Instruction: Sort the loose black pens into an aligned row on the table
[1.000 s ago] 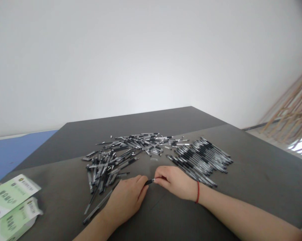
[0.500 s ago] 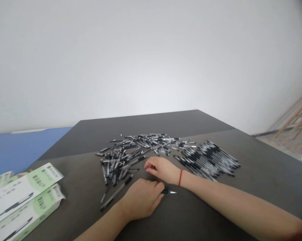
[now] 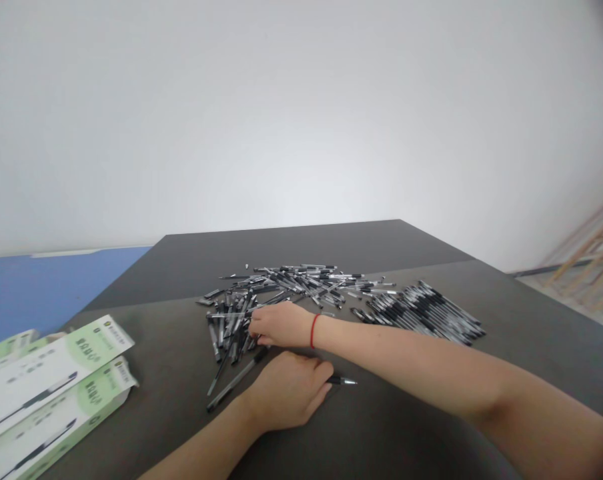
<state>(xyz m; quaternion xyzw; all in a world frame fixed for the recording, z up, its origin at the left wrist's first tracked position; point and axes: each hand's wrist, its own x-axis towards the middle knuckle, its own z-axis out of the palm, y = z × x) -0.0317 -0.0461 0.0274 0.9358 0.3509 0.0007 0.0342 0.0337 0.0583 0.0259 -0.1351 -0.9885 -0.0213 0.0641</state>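
My left hand (image 3: 292, 390) is closed round a pen (image 3: 344, 381), whose silver tip points right from under the fingers. Just beyond it, my right hand (image 3: 276, 325), with a red band at the wrist, reaches over the left part of a loose heap of pens (image 3: 301, 283). Its fingers are bent down among the pens; what they hold, if anything, is hidden. One pen (image 3: 234, 383) lies slanted beside my left hand. At the right, many pens (image 3: 424, 312) lie side by side in a slanted row, partly behind my right forearm.
Green and white pen boxes (image 3: 56, 377) lie at the left on the dark table (image 3: 381, 440). Past the table's left edge is a blue surface (image 3: 41, 287). A pale wall rises behind, and a wooden frame (image 3: 594, 247) stands at the far right.
My right hand has moved left, from the bare table near the heap's front onto its left part. My left hand keeps its pen and has hardly moved. The view has shifted slightly.
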